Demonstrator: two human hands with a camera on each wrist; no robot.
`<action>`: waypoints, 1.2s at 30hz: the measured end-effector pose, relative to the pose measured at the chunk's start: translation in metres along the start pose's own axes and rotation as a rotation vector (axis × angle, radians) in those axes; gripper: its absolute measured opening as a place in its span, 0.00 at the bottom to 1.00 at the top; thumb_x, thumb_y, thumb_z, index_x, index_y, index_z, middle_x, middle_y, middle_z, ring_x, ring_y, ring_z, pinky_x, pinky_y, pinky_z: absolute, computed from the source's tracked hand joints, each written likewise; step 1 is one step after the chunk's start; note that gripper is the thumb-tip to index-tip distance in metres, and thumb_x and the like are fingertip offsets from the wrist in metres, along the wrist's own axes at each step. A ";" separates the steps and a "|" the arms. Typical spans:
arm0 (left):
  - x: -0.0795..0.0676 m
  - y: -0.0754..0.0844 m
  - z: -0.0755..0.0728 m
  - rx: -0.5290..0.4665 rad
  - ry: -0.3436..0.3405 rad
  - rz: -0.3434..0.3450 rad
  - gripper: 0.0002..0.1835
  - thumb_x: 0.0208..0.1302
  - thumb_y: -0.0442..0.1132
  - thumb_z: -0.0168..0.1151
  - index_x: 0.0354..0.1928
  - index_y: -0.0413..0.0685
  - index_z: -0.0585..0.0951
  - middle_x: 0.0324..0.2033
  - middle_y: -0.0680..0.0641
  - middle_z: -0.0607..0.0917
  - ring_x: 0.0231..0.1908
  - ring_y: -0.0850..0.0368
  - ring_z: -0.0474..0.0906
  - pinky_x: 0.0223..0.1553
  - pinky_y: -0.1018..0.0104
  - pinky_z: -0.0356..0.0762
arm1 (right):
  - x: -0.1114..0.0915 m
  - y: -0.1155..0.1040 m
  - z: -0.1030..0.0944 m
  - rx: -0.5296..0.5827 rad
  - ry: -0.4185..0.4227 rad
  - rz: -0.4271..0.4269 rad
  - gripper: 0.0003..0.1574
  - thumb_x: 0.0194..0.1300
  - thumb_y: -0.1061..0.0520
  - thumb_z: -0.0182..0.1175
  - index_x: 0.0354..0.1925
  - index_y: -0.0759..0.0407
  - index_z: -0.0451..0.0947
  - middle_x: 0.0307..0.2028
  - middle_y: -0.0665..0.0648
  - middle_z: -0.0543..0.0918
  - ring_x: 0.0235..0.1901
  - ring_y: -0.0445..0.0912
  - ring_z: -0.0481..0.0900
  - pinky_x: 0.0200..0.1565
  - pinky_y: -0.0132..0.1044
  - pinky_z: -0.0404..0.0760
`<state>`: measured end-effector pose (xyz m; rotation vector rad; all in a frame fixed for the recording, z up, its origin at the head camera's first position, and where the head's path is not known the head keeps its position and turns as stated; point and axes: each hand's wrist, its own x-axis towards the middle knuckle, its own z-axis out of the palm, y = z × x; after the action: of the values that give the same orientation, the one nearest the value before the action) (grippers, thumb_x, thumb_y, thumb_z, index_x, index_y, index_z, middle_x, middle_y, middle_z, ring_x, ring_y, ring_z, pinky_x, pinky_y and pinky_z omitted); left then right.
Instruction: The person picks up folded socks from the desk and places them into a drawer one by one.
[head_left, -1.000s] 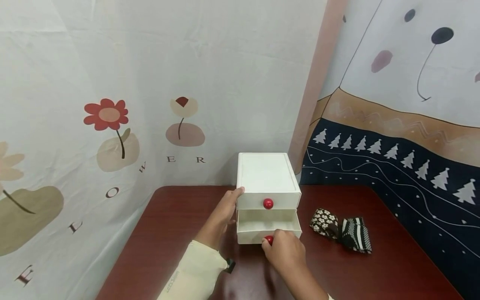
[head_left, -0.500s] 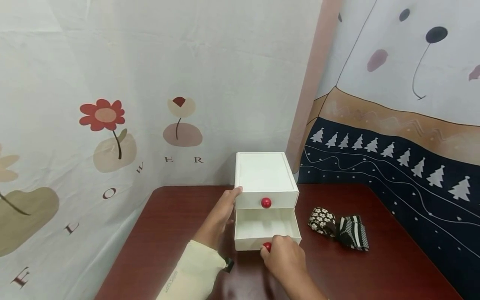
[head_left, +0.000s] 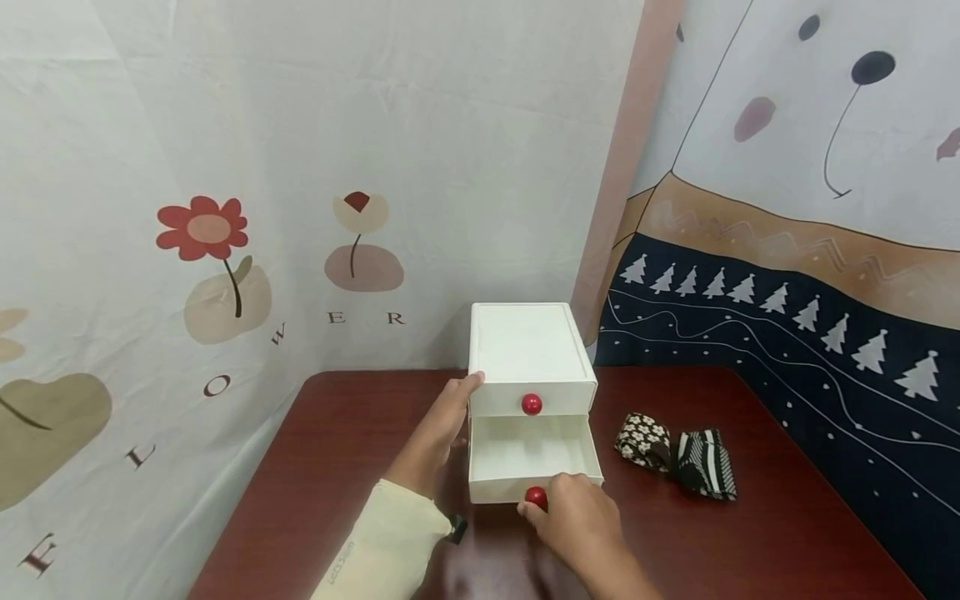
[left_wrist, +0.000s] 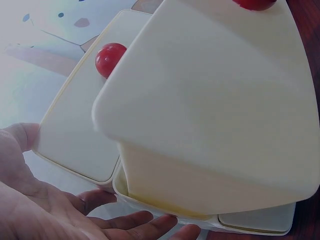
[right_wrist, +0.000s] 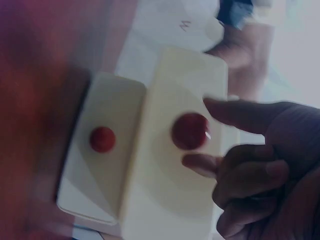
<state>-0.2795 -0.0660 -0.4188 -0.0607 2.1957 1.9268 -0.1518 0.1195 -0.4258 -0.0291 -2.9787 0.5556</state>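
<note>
A small white drawer unit [head_left: 528, 346] with red ball knobs stands on the table; its middle drawer [head_left: 498, 490] is pulled out and looks bare inside. My left hand [head_left: 442, 421] rests at the unit's left side, thumb at the upper front corner; in the left wrist view its fingers lie fairly straight along the side. At the pulled-out drawer's red knob [right_wrist: 190, 131] is my right hand [right_wrist: 255, 155], thumb and index finger spread around it with small gaps showing, the other fingers bent. The bottom drawer [right_wrist: 85, 172] is pushed in.
To the right of the unit, two rolled pieces of patterned cloth lie on the dark red table [head_left: 337, 467]: a floral one [head_left: 642, 437] and a striped one [head_left: 707, 465]. Printed cloth hangs behind [head_left: 480, 150] and along the right side.
The middle drawer has come further out toward me with my right hand on its knob. Since then the right thumb and index finger have loosened from it. My left hand stays at the unit.
</note>
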 end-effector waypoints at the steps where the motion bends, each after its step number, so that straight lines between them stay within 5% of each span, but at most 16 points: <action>1: 0.000 0.000 0.000 0.001 0.004 -0.001 0.36 0.79 0.67 0.49 0.72 0.46 0.68 0.71 0.36 0.73 0.73 0.33 0.67 0.66 0.17 0.64 | 0.000 0.003 -0.003 -0.001 -0.025 -0.006 0.35 0.58 0.40 0.82 0.15 0.50 0.70 0.19 0.52 0.76 0.23 0.46 0.73 0.26 0.46 0.73; 13: 0.000 0.002 0.000 0.011 0.008 -0.005 0.36 0.79 0.67 0.49 0.72 0.47 0.68 0.70 0.37 0.74 0.74 0.33 0.67 0.67 0.17 0.64 | -0.002 0.055 -0.045 0.026 -0.209 0.011 0.23 0.55 0.47 0.84 0.20 0.48 0.79 0.22 0.46 0.79 0.24 0.43 0.74 0.29 0.43 0.72; 23: -0.001 0.002 0.001 0.013 0.002 -0.004 0.37 0.79 0.67 0.49 0.73 0.46 0.67 0.72 0.36 0.73 0.74 0.32 0.66 0.67 0.16 0.64 | 0.022 0.110 -0.062 0.088 -0.173 0.068 0.16 0.66 0.51 0.77 0.31 0.53 0.79 0.27 0.51 0.81 0.29 0.47 0.76 0.32 0.43 0.73; 31: 0.002 0.004 0.000 0.028 -0.016 -0.004 0.37 0.79 0.67 0.47 0.73 0.45 0.69 0.74 0.36 0.72 0.77 0.31 0.64 0.69 0.13 0.60 | 0.052 0.146 -0.055 0.084 -0.110 0.133 0.25 0.79 0.48 0.65 0.54 0.71 0.78 0.48 0.73 0.86 0.44 0.63 0.84 0.45 0.61 0.82; 36: 0.004 0.004 0.000 0.035 -0.022 0.000 0.36 0.80 0.67 0.47 0.71 0.45 0.72 0.73 0.36 0.74 0.76 0.32 0.66 0.69 0.14 0.60 | 0.069 0.161 -0.043 0.106 -0.109 0.173 0.32 0.82 0.49 0.59 0.66 0.76 0.71 0.58 0.82 0.81 0.57 0.76 0.79 0.53 0.68 0.81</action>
<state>-0.2844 -0.0650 -0.4154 -0.0334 2.2149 1.8794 -0.2159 0.2881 -0.4370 -0.2585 -3.0654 0.7570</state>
